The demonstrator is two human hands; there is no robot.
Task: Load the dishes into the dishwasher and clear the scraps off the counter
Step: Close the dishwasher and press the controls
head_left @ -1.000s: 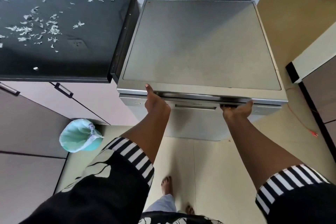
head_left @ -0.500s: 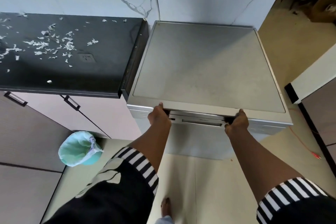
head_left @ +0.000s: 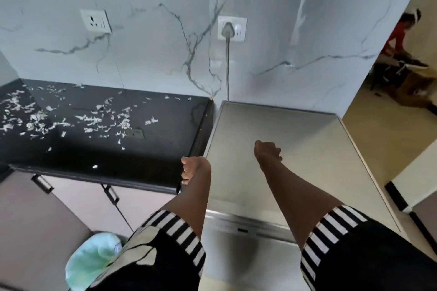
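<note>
Dishwasher [head_left: 307,139]: steel cabinet against the marble wall, touching the right end of the counter [head_left: 153,149]; door appeared closed. Judged heavy, rigid and smooth; best taken at the handle slot [head_left: 241,229] under the front lip. Left hand [head_left: 195,170], right hand [head_left: 267,152]: raised above it, loosely curled, empty. Scraps [head_left: 92,118]: light shreds littering the counter. No legible writing.
</note>
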